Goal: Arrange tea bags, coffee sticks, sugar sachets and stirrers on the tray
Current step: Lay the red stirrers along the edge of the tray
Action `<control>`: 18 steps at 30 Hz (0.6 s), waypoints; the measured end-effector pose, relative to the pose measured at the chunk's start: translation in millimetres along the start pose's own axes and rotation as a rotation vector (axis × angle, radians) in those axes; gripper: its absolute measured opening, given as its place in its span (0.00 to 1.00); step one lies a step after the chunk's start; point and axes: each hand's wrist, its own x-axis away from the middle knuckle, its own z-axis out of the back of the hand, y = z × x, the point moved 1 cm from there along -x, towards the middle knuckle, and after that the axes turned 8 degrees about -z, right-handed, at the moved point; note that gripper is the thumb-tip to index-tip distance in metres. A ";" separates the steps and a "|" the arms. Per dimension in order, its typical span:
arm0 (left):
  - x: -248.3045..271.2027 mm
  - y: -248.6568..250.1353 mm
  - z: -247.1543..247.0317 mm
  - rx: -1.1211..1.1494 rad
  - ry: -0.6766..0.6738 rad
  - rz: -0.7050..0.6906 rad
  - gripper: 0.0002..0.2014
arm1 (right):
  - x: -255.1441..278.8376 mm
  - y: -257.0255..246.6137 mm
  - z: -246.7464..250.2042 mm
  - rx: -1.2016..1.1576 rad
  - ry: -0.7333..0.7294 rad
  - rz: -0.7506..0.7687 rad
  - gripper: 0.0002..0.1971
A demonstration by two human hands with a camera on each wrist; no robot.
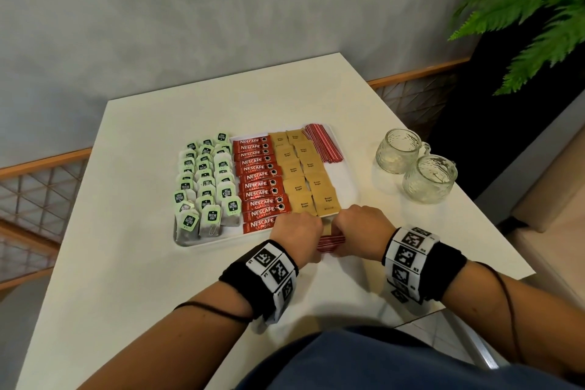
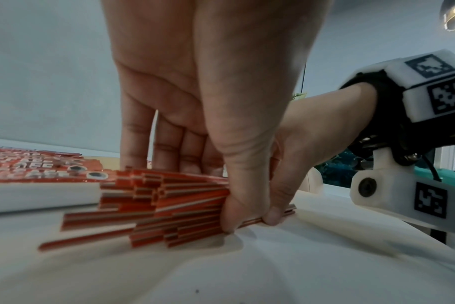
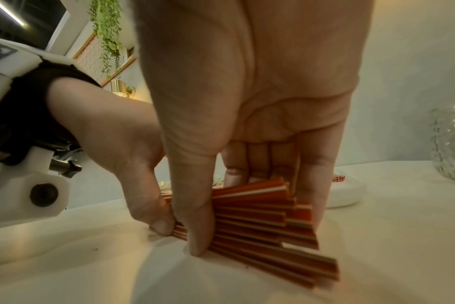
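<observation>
A white tray [image 1: 345, 182] on the table holds rows of green-tagged tea bags [image 1: 205, 180], red coffee sticks [image 1: 258, 180], brown sugar sachets [image 1: 304, 174] and, at its far right, a pile of red-and-white stirrers [image 1: 323, 144]. Just in front of the tray's near edge lies a second bundle of stirrers [image 1: 330, 242]. My left hand [image 1: 297, 231] and right hand [image 1: 361, 228] both grip it, thumbs on the near side and fingers behind. In the left wrist view the bundle [image 2: 174, 197] fans out unevenly beside the tray rim [image 2: 39, 195]. The right wrist view shows the bundle's other end [image 3: 268, 226] splayed on the table.
Two empty glass mugs [image 1: 400, 149] [image 1: 429, 177] stand right of the tray. The white table [image 1: 158, 294] ends close behind my wrists and at the right. A green plant [image 1: 522, 9] hangs at the upper right, and a wall is behind.
</observation>
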 end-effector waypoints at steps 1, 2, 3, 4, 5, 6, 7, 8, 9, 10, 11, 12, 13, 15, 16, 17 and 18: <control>-0.5 -0.4 -1.7 0.000 0.002 -0.003 0.16 | 0.4 0.3 -0.3 -0.005 -0.004 0.001 0.15; -1.3 -0.9 -3.5 0.000 0.007 -0.007 0.17 | 0.2 0.7 -0.5 -0.011 -0.009 0.001 0.16; -2.0 -1.3 -5.7 0.004 0.010 -0.009 0.17 | 0.4 0.7 -0.7 -0.013 -0.012 0.004 0.16; -2.7 -1.9 -7.9 0.013 0.010 -0.010 0.18 | 0.2 0.4 -0.6 -0.010 -0.016 0.009 0.15; -3.6 -2.1 -10.5 0.024 0.008 -0.008 0.19 | 0.1 -0.1 -0.6 -0.004 -0.017 0.015 0.15; -4.3 -2.2 -12.7 0.032 0.008 -0.008 0.20 | 0.1 -0.6 -0.7 0.000 -0.016 0.021 0.14; -5.0 -2.3 -14.8 0.034 0.011 -0.011 0.20 | 0.1 -0.9 -1.3 0.003 -0.016 0.023 0.14; -5.3 -2.4 -16.3 0.029 0.013 -0.016 0.20 | 0.4 -1.0 -2.2 0.006 -0.017 0.023 0.15; -5.4 -3.0 -17.6 0.024 0.014 -0.020 0.19 | 0.6 -0.9 -3.6 0.008 -0.020 0.022 0.16; -5.3 -3.6 -18.1 0.022 0.014 -0.024 0.18 | 0.6 -0.5 -4.9 0.007 -0.021 0.022 0.16; -5.1 -4.2 -18.2 0.024 0.015 -0.027 0.17 | 0.8 0.2 -6.2 0.004 -0.021 0.022 0.16; -4.8 -4.6 -18.1 0.025 0.016 -0.031 0.17 | 0.5 0.8 -7.1 0.000 -0.022 0.024 0.16; -4.5 -4.7 -18.0 0.020 0.017 -0.035 0.17 | 0.4 1.2 -7.4 -0.002 -0.020 0.028 0.15; -4.0 -3.4 -17.0 0.001 0.019 -0.044 0.15 | -0.8 1.7 -7.2 0.000 -0.012 0.035 0.14; -3.3 -2.7 -16.3 -0.007 0.017 -0.046 0.15 | -1.4 1.6 -7.2 -0.004 -0.011 0.038 0.14; -2.9 -2.1 -15.7 -0.015 0.014 -0.047 0.14 | -2.4 1.7 -7.3 -0.013 -0.013 0.042 0.14; -2.6 -1.5 -15.0 -0.022 0.009 -0.049 0.14 | -3.5 2.0 -7.5 -0.025 -0.018 0.046 0.13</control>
